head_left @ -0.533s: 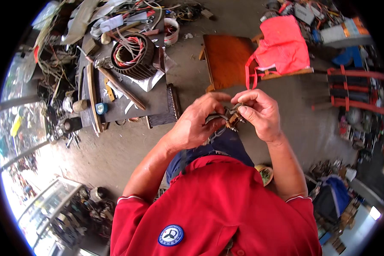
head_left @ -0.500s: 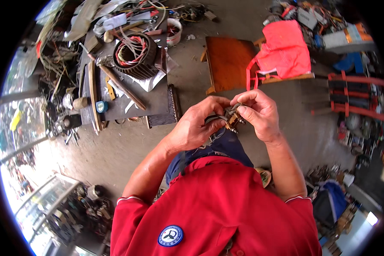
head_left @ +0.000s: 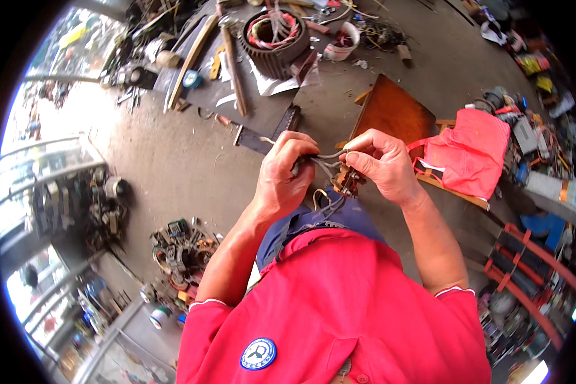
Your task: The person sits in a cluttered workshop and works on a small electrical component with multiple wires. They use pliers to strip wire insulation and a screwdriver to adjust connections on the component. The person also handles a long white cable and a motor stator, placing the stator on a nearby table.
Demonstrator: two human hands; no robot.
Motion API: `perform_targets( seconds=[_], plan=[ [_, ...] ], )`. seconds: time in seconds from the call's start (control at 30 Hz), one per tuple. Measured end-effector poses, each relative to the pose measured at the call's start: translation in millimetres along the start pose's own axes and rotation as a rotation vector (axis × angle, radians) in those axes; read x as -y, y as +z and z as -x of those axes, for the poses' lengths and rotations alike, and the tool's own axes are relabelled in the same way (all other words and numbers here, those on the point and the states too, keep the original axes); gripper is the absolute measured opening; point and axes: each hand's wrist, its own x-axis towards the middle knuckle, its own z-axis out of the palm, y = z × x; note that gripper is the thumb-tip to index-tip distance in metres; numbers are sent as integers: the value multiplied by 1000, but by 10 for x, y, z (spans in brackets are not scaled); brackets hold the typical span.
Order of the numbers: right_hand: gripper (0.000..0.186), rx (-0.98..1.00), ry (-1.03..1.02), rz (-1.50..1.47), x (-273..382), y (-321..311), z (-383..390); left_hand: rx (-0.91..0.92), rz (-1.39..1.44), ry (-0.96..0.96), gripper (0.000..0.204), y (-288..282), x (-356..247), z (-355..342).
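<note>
In front of my lap, my left hand (head_left: 283,171) is closed around a bunch of grey wires (head_left: 327,168). My right hand (head_left: 386,168) pinches the end of one grey wire between thumb and fingers, so that the wire stretches between both hands. Just below my right fingertips hangs a small brass-coloured part with metal fittings (head_left: 347,182), joined to the wires; its exact kind is unclear. A loop of loose wire (head_left: 321,200) dangles over my blue trousers. What lies deeper inside my left palm is hidden.
A dark workbench (head_left: 262,105) ahead bears a ribbed motor stator (head_left: 274,54) with red windings and wooden sticks. A white bucket (head_left: 340,46) stands beside it. Ahead right, a red cloth bag (head_left: 470,153) lies by a brown wooden board (head_left: 397,112). Motor parts (head_left: 182,253) cover the floor at left.
My view has swung, shifting the bench up and right. My hands have moved apart, drawing a grey wire out between them; the brass-coloured part now hangs lower, beneath my right fingers.
</note>
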Motion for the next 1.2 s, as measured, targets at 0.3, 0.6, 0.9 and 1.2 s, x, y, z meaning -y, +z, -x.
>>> perform_targets(
  seconds=[0.3, 0.6, 0.9, 1.2],
  plan=[
    [12, 297, 231, 35, -63, 399, -470, -158, -41, -285, 27, -378, 53, 519],
    [16, 278, 433, 83, -431, 666, -833, -196, -38, -530, 19, -405, 488, 797],
    [21, 166, 636, -141, -579, 660, -998, -280, 461, -800, 20, -426, 822, 904],
    [27, 270, 901, -151, -557, 599, -1454, -325, 370, -849, 22, -370, 1031, 842]
  ],
)
